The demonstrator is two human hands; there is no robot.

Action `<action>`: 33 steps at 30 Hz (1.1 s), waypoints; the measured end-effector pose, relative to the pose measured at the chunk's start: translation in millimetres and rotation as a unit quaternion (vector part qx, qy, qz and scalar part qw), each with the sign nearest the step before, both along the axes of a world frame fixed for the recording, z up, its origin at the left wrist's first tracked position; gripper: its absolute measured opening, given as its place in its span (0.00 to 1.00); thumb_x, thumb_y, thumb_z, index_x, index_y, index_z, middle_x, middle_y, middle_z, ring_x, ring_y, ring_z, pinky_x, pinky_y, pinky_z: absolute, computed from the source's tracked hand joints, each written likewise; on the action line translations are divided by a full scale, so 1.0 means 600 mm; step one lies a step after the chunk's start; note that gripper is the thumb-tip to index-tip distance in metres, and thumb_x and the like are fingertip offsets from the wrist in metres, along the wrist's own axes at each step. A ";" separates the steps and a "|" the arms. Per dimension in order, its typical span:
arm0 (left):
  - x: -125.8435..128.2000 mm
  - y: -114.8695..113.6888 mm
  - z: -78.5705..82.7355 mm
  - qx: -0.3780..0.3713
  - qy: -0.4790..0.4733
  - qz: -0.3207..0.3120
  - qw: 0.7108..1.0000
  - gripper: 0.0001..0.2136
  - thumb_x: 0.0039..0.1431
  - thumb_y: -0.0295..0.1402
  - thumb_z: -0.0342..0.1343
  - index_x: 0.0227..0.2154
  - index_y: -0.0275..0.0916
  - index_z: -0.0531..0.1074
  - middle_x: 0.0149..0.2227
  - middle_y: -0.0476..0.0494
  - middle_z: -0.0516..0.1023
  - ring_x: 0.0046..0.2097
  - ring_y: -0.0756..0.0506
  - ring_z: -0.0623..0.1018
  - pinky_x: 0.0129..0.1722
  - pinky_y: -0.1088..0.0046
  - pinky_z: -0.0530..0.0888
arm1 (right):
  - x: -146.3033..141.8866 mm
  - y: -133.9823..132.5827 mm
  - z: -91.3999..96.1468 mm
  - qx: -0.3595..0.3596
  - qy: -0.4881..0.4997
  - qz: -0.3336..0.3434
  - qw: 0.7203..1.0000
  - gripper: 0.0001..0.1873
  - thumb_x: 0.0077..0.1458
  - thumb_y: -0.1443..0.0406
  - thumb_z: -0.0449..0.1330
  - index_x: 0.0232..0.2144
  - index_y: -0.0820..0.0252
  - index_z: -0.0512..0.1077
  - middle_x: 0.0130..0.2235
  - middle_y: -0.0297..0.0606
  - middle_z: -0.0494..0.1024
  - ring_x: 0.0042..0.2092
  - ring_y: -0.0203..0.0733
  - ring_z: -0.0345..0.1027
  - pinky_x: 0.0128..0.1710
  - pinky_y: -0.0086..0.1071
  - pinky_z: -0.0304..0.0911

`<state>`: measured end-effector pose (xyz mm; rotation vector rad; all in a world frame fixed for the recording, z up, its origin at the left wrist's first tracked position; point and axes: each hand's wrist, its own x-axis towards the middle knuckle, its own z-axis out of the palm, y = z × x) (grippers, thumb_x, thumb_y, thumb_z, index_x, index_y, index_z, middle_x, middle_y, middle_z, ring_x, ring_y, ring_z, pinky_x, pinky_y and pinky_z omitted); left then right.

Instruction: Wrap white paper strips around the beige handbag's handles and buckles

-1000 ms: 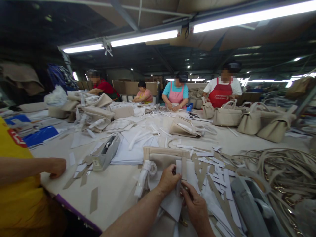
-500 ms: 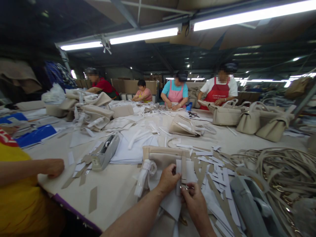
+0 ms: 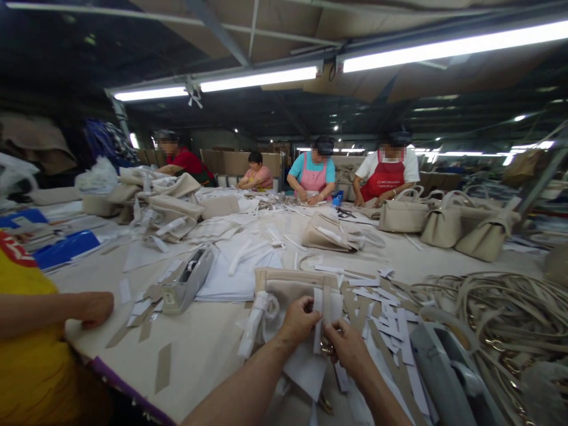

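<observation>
My left hand [image 3: 299, 322] pinches a white paper strip [image 3: 317, 316] that lies against a beige bag piece [image 3: 293, 284] in front of me. My right hand [image 3: 348, 349] meets it from the right, its fingertips closed on the same strip and a small metal fitting [image 3: 327, 346] just below. White wrapping sheet [image 3: 310, 370] hangs under both hands. A wrapped handle [image 3: 255, 322] of the bag lies just left of my left hand.
A tape dispenser [image 3: 189, 281] sits to the left, another grey one [image 3: 448, 373] at my right. Loose beige straps [image 3: 501, 307] pile at the right. A co-worker's fist [image 3: 93, 307] rests on the table [image 3: 208, 337] edge at left. Finished beige handbags [image 3: 444, 222] stand far right; several people work at the far side.
My right hand has moved up and closer to the left hand on the strip. The view has tipped slightly down. The co-worker's fist has hardly moved.
</observation>
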<state>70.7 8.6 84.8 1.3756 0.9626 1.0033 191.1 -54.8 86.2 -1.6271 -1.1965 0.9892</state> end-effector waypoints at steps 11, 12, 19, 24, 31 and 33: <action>0.009 0.005 0.004 -0.117 0.024 -0.015 0.993 0.13 0.48 0.33 0.55 0.37 0.33 0.68 0.20 0.50 0.70 0.21 0.52 0.70 0.23 0.77 0.68 | 0.004 0.005 -0.019 -0.003 -0.004 0.012 1.000 0.10 0.50 0.60 0.51 0.21 0.57 0.60 0.16 0.28 0.68 0.13 0.32 0.59 0.11 0.23 0.45; 0.013 0.006 0.004 -0.118 0.044 -0.013 0.992 0.13 0.47 0.33 0.56 0.37 0.33 0.68 0.18 0.51 0.69 0.20 0.52 0.70 0.21 0.77 0.67 | 0.005 0.005 -0.021 -0.005 -0.004 0.016 1.000 0.10 0.50 0.60 0.51 0.21 0.57 0.60 0.16 0.28 0.68 0.13 0.32 0.60 0.11 0.23 0.45; 0.028 0.012 -0.002 -0.055 0.172 -0.009 0.984 0.12 0.48 0.37 0.57 0.31 0.34 0.73 0.16 0.52 0.67 0.18 0.52 0.66 0.20 0.77 0.62 | 0.020 0.007 -0.023 -0.026 -0.018 0.048 0.998 0.10 0.52 0.60 0.50 0.22 0.58 0.61 0.15 0.28 0.68 0.13 0.31 0.59 0.11 0.23 0.47; 0.032 0.010 -0.004 0.028 0.223 0.023 0.974 0.12 0.48 0.39 0.55 0.25 0.34 0.73 0.24 0.48 0.72 0.29 0.48 0.70 0.29 0.75 0.64 | 0.021 0.009 -0.026 -0.021 -0.054 0.057 0.997 0.10 0.53 0.61 0.49 0.24 0.58 0.62 0.17 0.29 0.69 0.14 0.32 0.60 0.13 0.24 0.49; 0.044 -0.011 0.017 0.027 0.227 0.039 0.973 0.11 0.51 0.36 0.50 0.21 0.34 0.70 0.23 0.46 0.71 0.29 0.47 0.69 0.29 0.73 0.62 | 0.009 -0.006 -0.009 0.037 -0.176 0.031 0.983 0.11 0.55 0.59 0.48 0.24 0.57 0.61 0.25 0.37 0.72 0.30 0.41 0.68 0.28 0.30 0.56; 0.047 -0.018 0.020 0.009 0.212 0.041 0.976 0.12 0.52 0.35 0.48 0.20 0.34 0.69 0.23 0.46 0.71 0.28 0.47 0.69 0.28 0.74 0.62 | 0.004 -0.012 -0.004 0.042 -0.205 0.023 0.978 0.10 0.55 0.60 0.47 0.25 0.57 0.61 0.27 0.40 0.73 0.32 0.43 0.67 0.31 0.32 0.55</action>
